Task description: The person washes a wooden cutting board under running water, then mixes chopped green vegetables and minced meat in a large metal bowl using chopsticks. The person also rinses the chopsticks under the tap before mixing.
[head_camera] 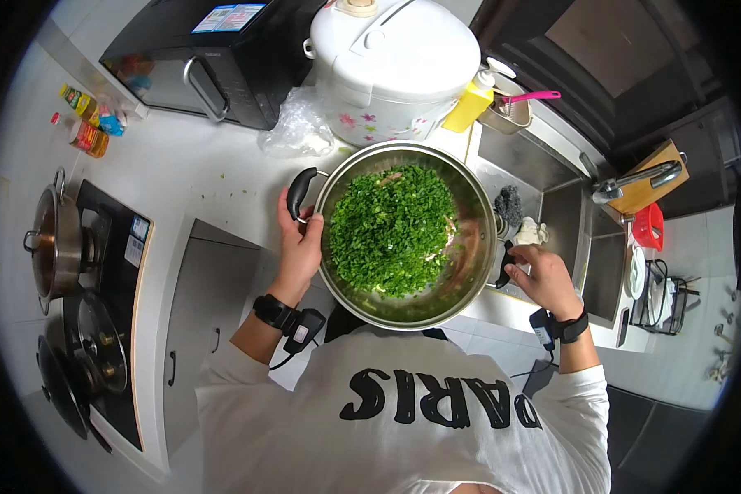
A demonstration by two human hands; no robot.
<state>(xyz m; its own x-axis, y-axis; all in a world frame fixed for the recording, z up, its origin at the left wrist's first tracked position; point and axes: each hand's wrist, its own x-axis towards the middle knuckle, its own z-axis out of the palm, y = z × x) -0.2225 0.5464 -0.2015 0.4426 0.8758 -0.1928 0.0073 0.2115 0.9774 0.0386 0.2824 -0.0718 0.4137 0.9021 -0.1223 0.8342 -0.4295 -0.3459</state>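
Between my hands is a wide stainless steel pot (472,247) with two black side handles. Finely chopped green herbs (392,228) are heaped in it, mostly toward its left side. A few pinkish bits, perhaps meat, show at the edge of the heap. My left hand (301,244) grips the left handle (299,191), thumb against the rim. On the other side my right hand (546,278) holds the right handle (504,265) with its fingers. The pot is close in front of my body, at the counter's front edge; its underside is hidden.
Behind the pot stand a white rice cooker (401,68), a clear plastic bag (301,123) and a black microwave (216,68). To the right is a steel sink (559,228) with a faucet (636,179). At left, a cooktop (114,247) bears a lidded pot (62,247) and lidded pans.
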